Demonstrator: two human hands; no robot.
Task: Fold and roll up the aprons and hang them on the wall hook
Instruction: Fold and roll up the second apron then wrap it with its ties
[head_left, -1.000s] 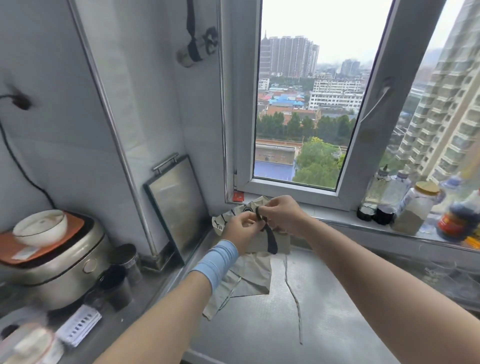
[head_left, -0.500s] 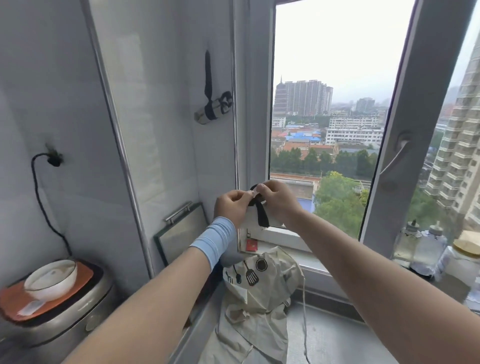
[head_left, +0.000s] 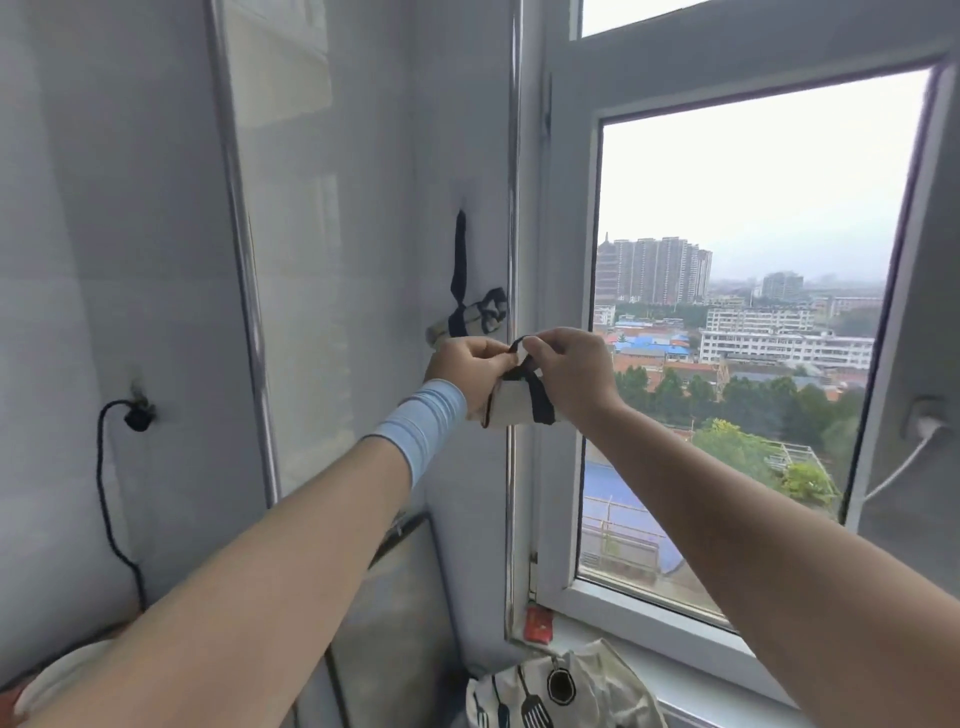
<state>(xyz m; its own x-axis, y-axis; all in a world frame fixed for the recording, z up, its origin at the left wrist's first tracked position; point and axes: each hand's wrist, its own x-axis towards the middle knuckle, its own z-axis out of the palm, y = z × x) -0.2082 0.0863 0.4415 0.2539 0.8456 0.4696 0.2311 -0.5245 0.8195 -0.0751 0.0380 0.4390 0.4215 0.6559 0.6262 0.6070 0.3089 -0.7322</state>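
Observation:
A rolled beige apron bound with a black strap is held up in the air by both hands. My left hand grips its left end and pinches the strap loop. My right hand pinches the same black loop from the right and covers the roll's right end. Just above and behind, another rolled apron hangs by its black strap from a wall hook. An unrolled beige apron with utensil prints lies at the bottom of the frame.
A window frame stands right of the hook, with a red tag at its lower corner. A black cable hangs from the left wall. A metal tray leans against the wall below. A bowl's edge shows at lower left.
Both hands have risen from the counter with the rolled apron, up to just below the hanging roll. The camera has tilted upward; the unrolled apron stays below.

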